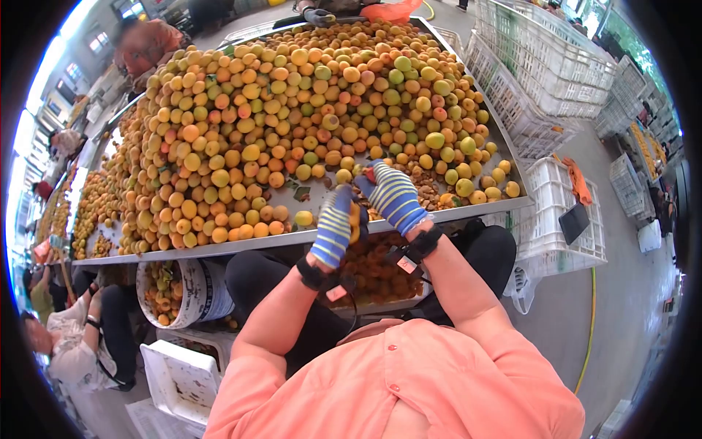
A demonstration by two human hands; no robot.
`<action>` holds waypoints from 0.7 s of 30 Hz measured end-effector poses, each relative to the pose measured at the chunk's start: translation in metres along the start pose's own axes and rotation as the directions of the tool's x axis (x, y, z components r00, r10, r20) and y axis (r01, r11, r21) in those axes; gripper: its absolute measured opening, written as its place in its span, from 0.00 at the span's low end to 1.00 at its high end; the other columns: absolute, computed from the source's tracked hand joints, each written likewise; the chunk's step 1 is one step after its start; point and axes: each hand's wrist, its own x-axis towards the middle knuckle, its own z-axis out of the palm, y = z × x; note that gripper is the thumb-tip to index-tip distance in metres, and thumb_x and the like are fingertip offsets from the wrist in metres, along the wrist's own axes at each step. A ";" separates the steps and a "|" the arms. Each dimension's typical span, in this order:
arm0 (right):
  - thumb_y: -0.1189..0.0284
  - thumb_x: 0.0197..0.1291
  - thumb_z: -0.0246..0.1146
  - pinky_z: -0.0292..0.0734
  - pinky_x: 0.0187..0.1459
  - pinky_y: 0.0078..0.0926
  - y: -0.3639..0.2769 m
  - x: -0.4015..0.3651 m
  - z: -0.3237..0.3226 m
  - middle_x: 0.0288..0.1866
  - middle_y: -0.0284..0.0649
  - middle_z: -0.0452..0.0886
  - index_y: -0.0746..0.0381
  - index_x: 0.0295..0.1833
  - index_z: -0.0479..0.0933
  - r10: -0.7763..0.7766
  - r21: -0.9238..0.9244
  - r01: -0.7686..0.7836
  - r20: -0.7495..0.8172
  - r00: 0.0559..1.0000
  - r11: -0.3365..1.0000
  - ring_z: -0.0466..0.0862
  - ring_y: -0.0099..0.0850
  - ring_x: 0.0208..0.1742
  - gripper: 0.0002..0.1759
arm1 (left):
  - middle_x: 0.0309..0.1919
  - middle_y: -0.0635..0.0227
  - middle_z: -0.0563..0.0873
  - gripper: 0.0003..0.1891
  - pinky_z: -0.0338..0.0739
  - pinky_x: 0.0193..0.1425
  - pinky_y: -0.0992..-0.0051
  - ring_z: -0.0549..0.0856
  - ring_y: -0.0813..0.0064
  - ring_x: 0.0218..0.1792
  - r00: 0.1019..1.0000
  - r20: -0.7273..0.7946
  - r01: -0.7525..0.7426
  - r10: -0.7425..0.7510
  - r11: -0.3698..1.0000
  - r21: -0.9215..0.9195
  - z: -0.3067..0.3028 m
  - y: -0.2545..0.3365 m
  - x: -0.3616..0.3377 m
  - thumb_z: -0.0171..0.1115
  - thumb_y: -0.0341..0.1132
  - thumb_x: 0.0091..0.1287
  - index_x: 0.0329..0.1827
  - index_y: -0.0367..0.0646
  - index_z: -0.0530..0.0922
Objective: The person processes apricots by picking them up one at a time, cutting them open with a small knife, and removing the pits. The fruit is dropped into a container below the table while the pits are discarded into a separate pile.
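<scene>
Both my hands wear gloves striped blue and yellow, close together over the near edge of a metal table [274,247] heaped with apricots [248,132]. My left hand [337,225] is closed, its fingers curled inward. An orange-yellow thing shows at its inner side, too blurred to name. My right hand [393,196] is closed too, its fingertips pinched by a small red thing that I cannot make out. Loose apricots lie just beyond my fingertips. Brown pits or split pieces [425,184] are scattered on the table by my right hand.
Below the table are a white bucket [197,294] of fruit, a white tub [181,380] and more apricots [380,271] between my knees. White crates [559,219] stand at the right, with an orange cloth [578,181]. Other people work at the far side and left.
</scene>
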 end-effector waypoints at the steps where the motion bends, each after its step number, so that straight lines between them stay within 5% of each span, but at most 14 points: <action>1: 0.60 0.56 0.65 0.75 0.35 0.43 -0.007 0.002 -0.009 0.30 0.53 0.81 0.65 0.44 0.73 0.128 -0.060 -0.126 0.031 0.991 0.990 0.82 0.51 0.34 0.19 | 0.21 0.68 0.78 0.18 0.73 0.18 0.76 0.78 0.76 0.18 0.983 0.045 0.169 -0.179 0.972 0.164 0.031 0.025 -0.046 0.56 0.53 0.68 0.37 0.46 0.74; 2: 0.60 0.57 0.64 0.76 0.35 0.44 -0.002 0.002 -0.008 0.30 0.53 0.82 0.65 0.43 0.73 0.175 0.000 -0.175 0.014 0.984 0.985 0.82 0.52 0.34 0.19 | 0.22 0.69 0.79 0.17 0.74 0.19 0.78 0.79 0.76 0.20 0.910 0.160 0.356 -0.383 0.918 0.174 0.031 0.029 -0.064 0.55 0.52 0.69 0.40 0.46 0.75; 3: 0.60 0.57 0.64 0.76 0.35 0.44 0.006 0.000 -0.008 0.31 0.52 0.82 0.65 0.43 0.73 0.224 0.060 -0.224 0.002 0.974 0.973 0.83 0.52 0.34 0.19 | 0.23 0.70 0.79 0.17 0.74 0.20 0.80 0.80 0.78 0.20 0.866 0.111 0.457 -0.487 0.863 0.215 0.040 0.032 -0.085 0.54 0.51 0.70 0.42 0.46 0.75; 5: 0.61 0.60 0.61 0.76 0.36 0.46 0.012 -0.004 -0.009 0.33 0.55 0.82 0.66 0.45 0.73 0.241 0.025 -0.240 -0.049 0.969 0.970 0.82 0.52 0.36 0.18 | 0.30 0.65 0.81 0.17 0.80 0.31 0.75 0.83 0.74 0.28 0.668 0.322 0.691 -0.671 0.720 0.067 0.014 0.009 -0.096 0.54 0.48 0.70 0.47 0.42 0.74; 8: 0.61 0.62 0.60 0.76 0.37 0.46 0.028 -0.011 -0.003 0.32 0.57 0.81 0.67 0.46 0.74 0.232 0.025 -0.230 -0.093 0.968 0.973 0.81 0.54 0.36 0.19 | 0.43 0.58 0.80 0.18 0.80 0.50 0.65 0.83 0.65 0.42 0.771 0.119 0.587 -0.626 0.625 -0.515 -0.011 -0.038 -0.092 0.53 0.44 0.71 0.53 0.39 0.71; 11: 0.60 0.62 0.60 0.76 0.37 0.46 0.032 -0.018 -0.002 0.32 0.57 0.81 0.67 0.44 0.74 0.251 0.116 -0.237 -0.128 0.960 0.965 0.81 0.54 0.36 0.18 | 0.53 0.51 0.76 0.19 0.71 0.64 0.57 0.78 0.54 0.54 0.919 0.132 0.386 -0.372 0.775 -0.500 -0.009 -0.036 -0.094 0.53 0.39 0.71 0.56 0.34 0.69; 12: 0.61 0.62 0.60 0.75 0.37 0.46 0.036 -0.019 0.000 0.32 0.57 0.81 0.67 0.43 0.74 0.254 0.168 -0.231 -0.124 0.959 0.958 0.81 0.55 0.37 0.18 | 0.55 0.48 0.76 0.19 0.70 0.65 0.56 0.76 0.50 0.57 0.894 0.166 0.436 -0.416 0.721 -0.539 -0.010 -0.031 -0.097 0.53 0.37 0.70 0.57 0.32 0.68; 15: 0.62 0.62 0.60 0.73 0.37 0.44 0.039 -0.025 -0.008 0.32 0.56 0.80 0.67 0.41 0.75 0.256 0.228 -0.221 -0.139 0.956 0.948 0.80 0.55 0.38 0.16 | 0.55 0.46 0.76 0.18 0.70 0.65 0.57 0.76 0.50 0.58 0.805 0.055 0.572 -0.591 0.748 -0.336 -0.017 -0.015 -0.104 0.54 0.36 0.70 0.56 0.31 0.68; 17: 0.63 0.62 0.61 0.73 0.38 0.44 0.046 -0.029 -0.013 0.33 0.56 0.81 0.68 0.41 0.75 0.224 0.213 -0.173 -0.247 0.943 0.962 0.80 0.55 0.38 0.16 | 0.52 0.49 0.79 0.19 0.78 0.53 0.68 0.81 0.63 0.46 0.749 0.380 0.649 -0.542 0.717 -0.255 -0.013 0.015 -0.103 0.55 0.39 0.70 0.55 0.31 0.69; 19: 0.63 0.61 0.61 0.73 0.38 0.43 0.056 -0.030 -0.018 0.34 0.57 0.81 0.69 0.41 0.76 0.339 0.347 -0.280 -0.123 0.933 0.895 0.80 0.55 0.38 0.17 | 0.39 0.64 0.81 0.16 0.75 0.35 0.83 0.79 0.80 0.32 0.870 0.241 0.380 -0.430 0.897 0.227 0.012 0.065 -0.108 0.52 0.38 0.72 0.55 0.35 0.71; 21: 0.63 0.62 0.61 0.74 0.38 0.40 0.070 -0.032 -0.012 0.34 0.54 0.82 0.69 0.42 0.76 0.355 0.426 -0.281 -0.104 0.929 0.860 0.81 0.51 0.37 0.17 | 0.31 0.71 0.81 0.13 0.71 0.27 0.87 0.76 0.87 0.26 0.980 0.146 0.013 -0.136 0.771 0.636 0.030 0.105 -0.097 0.52 0.38 0.72 0.51 0.38 0.76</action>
